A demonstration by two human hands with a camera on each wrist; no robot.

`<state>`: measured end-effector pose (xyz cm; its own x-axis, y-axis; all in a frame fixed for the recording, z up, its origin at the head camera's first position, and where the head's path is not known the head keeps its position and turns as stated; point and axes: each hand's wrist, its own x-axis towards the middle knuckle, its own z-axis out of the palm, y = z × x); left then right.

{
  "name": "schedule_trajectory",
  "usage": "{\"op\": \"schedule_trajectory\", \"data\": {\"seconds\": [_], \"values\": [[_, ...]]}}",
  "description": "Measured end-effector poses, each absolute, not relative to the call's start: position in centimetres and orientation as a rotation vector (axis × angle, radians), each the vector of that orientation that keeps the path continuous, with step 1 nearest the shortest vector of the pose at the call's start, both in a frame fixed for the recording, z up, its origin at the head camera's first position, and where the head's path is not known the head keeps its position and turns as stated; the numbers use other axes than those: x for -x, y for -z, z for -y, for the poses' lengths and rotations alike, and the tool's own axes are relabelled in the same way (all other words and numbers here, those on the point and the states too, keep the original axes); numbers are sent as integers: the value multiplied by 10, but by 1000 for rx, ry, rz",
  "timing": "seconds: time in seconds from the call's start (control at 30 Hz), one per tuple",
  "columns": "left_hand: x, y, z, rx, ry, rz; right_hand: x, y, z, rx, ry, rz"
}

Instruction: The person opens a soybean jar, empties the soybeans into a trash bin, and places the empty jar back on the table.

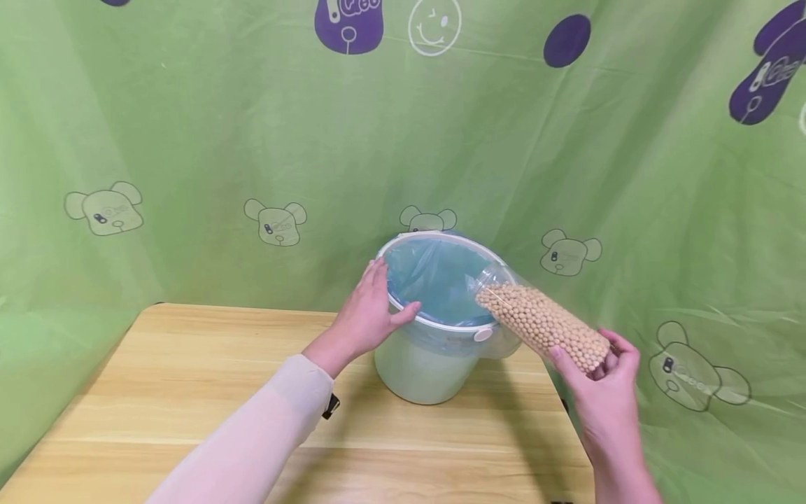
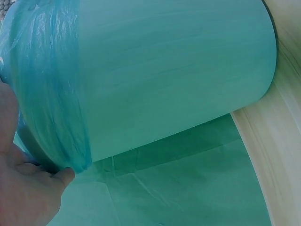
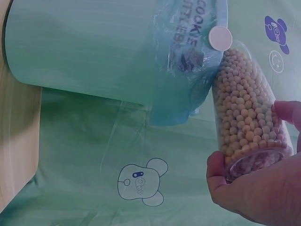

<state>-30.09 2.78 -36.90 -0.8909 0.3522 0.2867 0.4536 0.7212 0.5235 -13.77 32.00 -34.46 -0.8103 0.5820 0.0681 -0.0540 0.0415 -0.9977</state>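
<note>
A pale green trash bin (image 1: 425, 378) stands on the table, lined with a blue plastic bag (image 2: 51, 94) folded over its white rim. My left hand (image 1: 368, 311) rests at the left and front of that rim, thumb stretched out over the front edge. On the other side, my right hand (image 1: 604, 385) grips the base of a clear plastic bottle (image 3: 251, 110) filled with round beige beans (image 1: 544, 322). The bottle lies tilted, its mouth over the bin's right rim and pointing inside. Its thumb and fingers sit on opposite sides of the base in the right wrist view.
The wooden table (image 1: 208, 392) ends at a right edge just below the bottle. Behind stands a green cloth (image 1: 220, 140) printed with bear faces, close to the bin's back. A round white button (image 3: 220, 38) sits at the bin's rim.
</note>
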Motion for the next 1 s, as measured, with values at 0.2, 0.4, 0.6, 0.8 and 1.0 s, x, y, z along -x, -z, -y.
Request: {"op": "schedule_trajectory", "data": {"seconds": [0.2, 0.4, 0.6, 0.8, 1.0], "values": [[301, 370, -29, 659, 905, 2765, 139, 341, -318, 506, -1800, 1827], [302, 371, -28, 656, 898, 2751, 140, 337, -316, 508, -1781, 1818], [302, 371, -28, 657, 894, 2751, 141, 336, -314, 533, -1772, 1820], [302, 371, -27, 650, 893, 2748, 141, 334, -313, 535, -1764, 1815], [302, 370, -27, 651, 914, 2746, 141, 332, -311, 554, -1747, 1831]]}}
